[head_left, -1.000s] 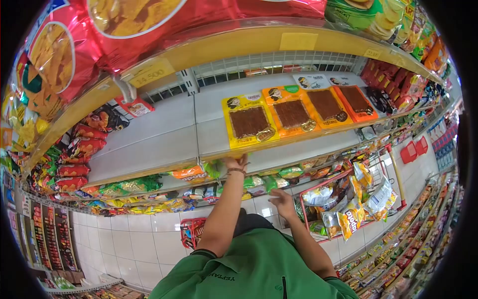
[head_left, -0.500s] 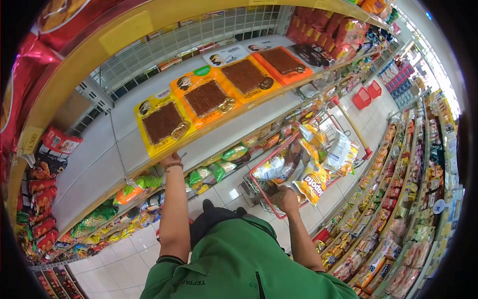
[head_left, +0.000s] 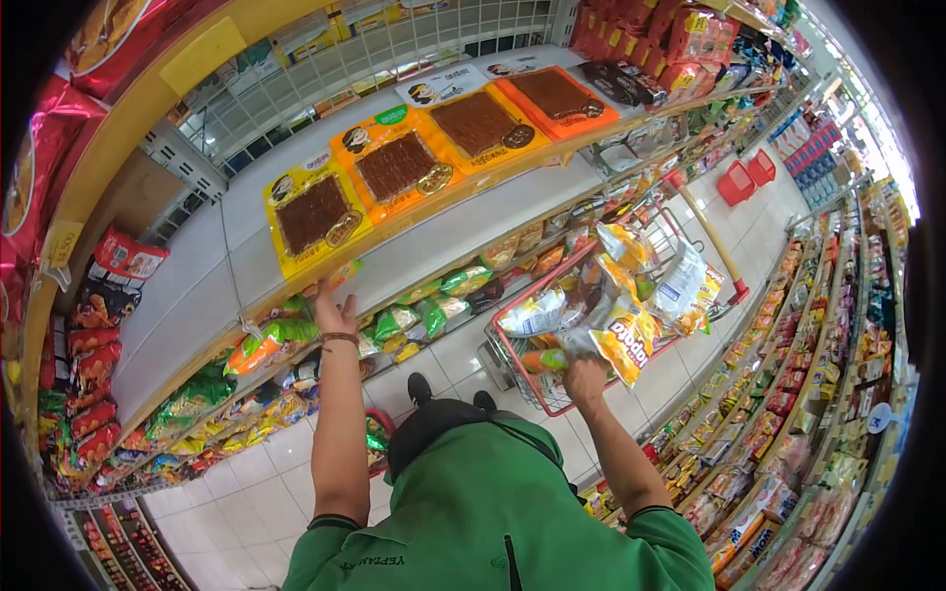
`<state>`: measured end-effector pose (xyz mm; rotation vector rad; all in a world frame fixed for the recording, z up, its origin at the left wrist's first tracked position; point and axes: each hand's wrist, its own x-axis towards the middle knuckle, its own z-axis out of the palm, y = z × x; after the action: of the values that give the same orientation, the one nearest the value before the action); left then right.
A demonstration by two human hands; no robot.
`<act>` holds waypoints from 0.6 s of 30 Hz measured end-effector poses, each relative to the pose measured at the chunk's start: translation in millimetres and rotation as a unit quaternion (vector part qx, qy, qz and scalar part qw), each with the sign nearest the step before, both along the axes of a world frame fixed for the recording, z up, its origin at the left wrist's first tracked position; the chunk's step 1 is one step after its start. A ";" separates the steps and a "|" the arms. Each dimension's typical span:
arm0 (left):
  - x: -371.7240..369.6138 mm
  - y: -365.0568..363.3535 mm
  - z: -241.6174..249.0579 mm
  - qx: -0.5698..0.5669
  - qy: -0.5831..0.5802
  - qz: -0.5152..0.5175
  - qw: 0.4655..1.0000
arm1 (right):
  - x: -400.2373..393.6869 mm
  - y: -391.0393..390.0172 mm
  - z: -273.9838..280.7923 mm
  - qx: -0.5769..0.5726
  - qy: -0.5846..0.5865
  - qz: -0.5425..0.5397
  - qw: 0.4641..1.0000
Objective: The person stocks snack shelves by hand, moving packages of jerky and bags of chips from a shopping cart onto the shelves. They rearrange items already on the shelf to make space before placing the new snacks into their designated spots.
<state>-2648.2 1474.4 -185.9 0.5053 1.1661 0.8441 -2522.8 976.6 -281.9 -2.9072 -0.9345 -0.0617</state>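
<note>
My left hand (head_left: 336,313) is raised at the front edge of the shelf. Its fingers are closed on a small green-and-orange snack packet (head_left: 345,273), only partly visible. Down at the red-rimmed shopping cart (head_left: 552,411), my right hand (head_left: 585,380) grips another green-and-orange snack packet (head_left: 544,361). Beside that hand in the cart lies a yellow-and-white chip bag (head_left: 627,343). A silver-white bag (head_left: 680,281) leans at the cart's far side. Above my left hand, a yellow pack with a brown sheet (head_left: 313,217) lies on the shelf.
Similar orange packs (head_left: 394,167) line the shelf. Snack bags (head_left: 434,313) fill the lower shelf, and a red basket (head_left: 377,440) stands on the floor by my feet. Red baskets (head_left: 735,184) sit farther down the aisle. Packed shelves (head_left: 778,414) run along the right.
My left hand has risen slightly, and a green-and-orange packet now shows at its fingers. My right hand has shifted a little, and another such packet has come into view beside it.
</note>
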 end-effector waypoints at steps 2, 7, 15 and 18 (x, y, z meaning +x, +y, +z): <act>-9.3 -31.1 -17.0 -0.002 -0.029 -0.011 1.000 | 5.9 11.7 32.7 0.059 0.076 -0.069 0.993; -44.3 -129.8 -39.4 0.053 -0.090 -0.197 0.975 | 17.9 29.2 119.1 0.150 0.104 -0.161 0.970; -64.7 -233.1 -11.6 -0.035 -0.037 -0.399 0.915 | 16.1 55.0 169.6 0.532 0.360 -0.160 0.749; -71.3 -243.7 2.5 -0.050 -0.076 -0.394 0.915 | -3.7 65.8 163.4 0.534 0.460 -0.148 0.694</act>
<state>-2719.6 1230.7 -183.4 0.7382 0.7493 0.1160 -2526.5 1042.5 -118.5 -1.5550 -0.0918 0.5705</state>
